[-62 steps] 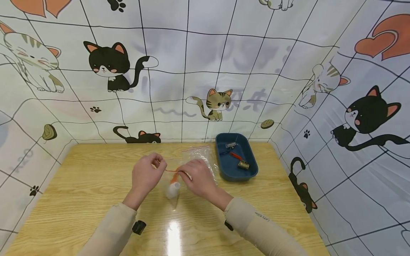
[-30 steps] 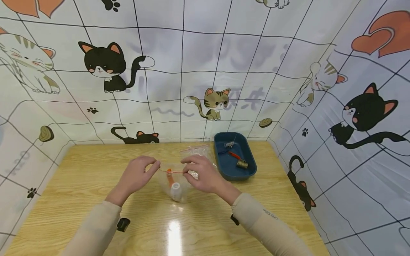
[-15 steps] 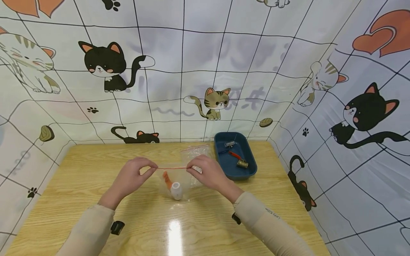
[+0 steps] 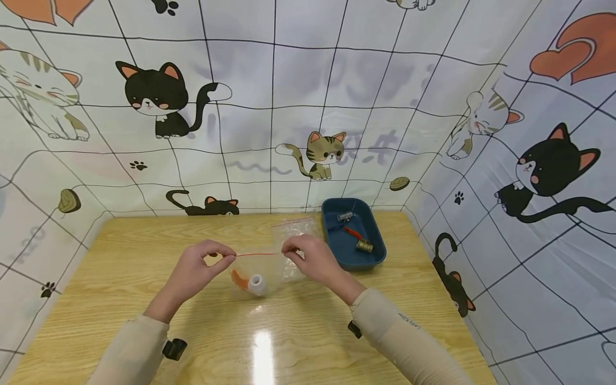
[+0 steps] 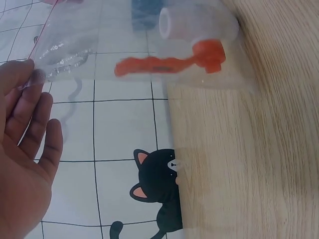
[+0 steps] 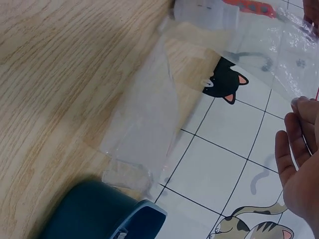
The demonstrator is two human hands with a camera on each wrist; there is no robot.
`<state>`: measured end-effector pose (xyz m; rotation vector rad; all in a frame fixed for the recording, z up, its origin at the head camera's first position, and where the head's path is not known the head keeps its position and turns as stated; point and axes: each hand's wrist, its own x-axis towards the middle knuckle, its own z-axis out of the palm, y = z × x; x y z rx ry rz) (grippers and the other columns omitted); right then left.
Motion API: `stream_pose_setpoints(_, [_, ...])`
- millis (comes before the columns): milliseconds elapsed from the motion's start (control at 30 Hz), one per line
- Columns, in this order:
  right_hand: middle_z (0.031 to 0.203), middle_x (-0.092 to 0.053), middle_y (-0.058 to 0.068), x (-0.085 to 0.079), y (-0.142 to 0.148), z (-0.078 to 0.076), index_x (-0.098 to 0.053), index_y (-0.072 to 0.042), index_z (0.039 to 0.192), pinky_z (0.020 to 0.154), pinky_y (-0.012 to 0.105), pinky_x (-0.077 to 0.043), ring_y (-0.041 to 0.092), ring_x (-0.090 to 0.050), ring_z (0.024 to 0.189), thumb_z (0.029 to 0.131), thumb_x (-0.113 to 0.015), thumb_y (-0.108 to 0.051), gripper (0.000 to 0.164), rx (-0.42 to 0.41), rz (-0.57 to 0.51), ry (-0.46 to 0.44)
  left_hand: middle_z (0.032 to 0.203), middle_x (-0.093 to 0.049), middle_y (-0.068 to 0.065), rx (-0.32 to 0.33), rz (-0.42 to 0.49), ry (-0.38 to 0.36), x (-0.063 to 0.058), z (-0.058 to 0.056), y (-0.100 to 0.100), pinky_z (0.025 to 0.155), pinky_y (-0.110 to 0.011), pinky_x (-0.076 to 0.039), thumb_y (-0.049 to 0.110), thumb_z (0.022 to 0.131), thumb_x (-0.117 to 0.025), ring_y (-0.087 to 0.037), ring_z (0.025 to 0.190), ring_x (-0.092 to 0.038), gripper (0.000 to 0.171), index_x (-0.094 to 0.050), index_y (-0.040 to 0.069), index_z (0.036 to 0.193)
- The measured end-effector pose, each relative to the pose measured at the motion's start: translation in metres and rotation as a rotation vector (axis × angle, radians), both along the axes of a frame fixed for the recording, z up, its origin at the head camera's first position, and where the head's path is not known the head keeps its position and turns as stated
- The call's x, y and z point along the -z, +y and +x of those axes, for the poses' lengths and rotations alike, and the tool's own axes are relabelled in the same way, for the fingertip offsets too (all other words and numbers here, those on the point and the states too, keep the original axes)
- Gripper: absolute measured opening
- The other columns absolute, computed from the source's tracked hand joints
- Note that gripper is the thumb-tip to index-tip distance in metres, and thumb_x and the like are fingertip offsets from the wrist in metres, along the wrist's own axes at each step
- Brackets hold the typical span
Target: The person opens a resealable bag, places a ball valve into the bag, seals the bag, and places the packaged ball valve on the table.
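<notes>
My left hand (image 4: 199, 271) and right hand (image 4: 314, 261) each pinch one end of the red-edged top of a clear zip bag (image 5: 109, 35), which hangs between them over the table. The red strip runs nearly straight from one hand to the other. Inside the bag lie an orange lever-like handle (image 5: 154, 64) and a short white plastic tube-shaped piece (image 5: 199, 24) with a round opening. In the head view these two rest low in the bag, toward its left side, the white piece (image 4: 257, 286) right beside the orange one.
A second clear zip bag (image 4: 293, 227) lies flat on the wooden table (image 4: 159, 232) behind the right hand. To its right stands a blue tray (image 4: 353, 263) with a red-handled piece (image 4: 354, 233), a brass fitting (image 4: 364, 246) and a small metal piece (image 4: 346, 217). Cat-print curtains surround the table.
The hands were close together near the bag's top and have spread apart, drawing the strip out between them. The orange and white pieces have tilted and shifted left within the bag.
</notes>
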<state>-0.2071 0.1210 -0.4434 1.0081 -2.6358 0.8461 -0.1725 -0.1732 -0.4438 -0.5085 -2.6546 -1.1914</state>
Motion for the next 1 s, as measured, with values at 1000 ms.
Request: stream_pose_setpoints(1000, [0.117,-0.069,-0.001,0.003,-0.015,0.000,-0.062,-0.015,0.127,0.085,0.030,-0.055,0.012,-0.067,0.100,0.094,-0.065,-0.026,0.034,0.017,-0.014,-0.087,0.099,-0.070,0.008,-0.068,0.019,-0.025,0.013,-0.001,-0.005,0.079,-0.031,-0.049,0.034,0.092,-0.067,-0.010,0.097,-0.062,0.010,-0.070,0.026,0.098])
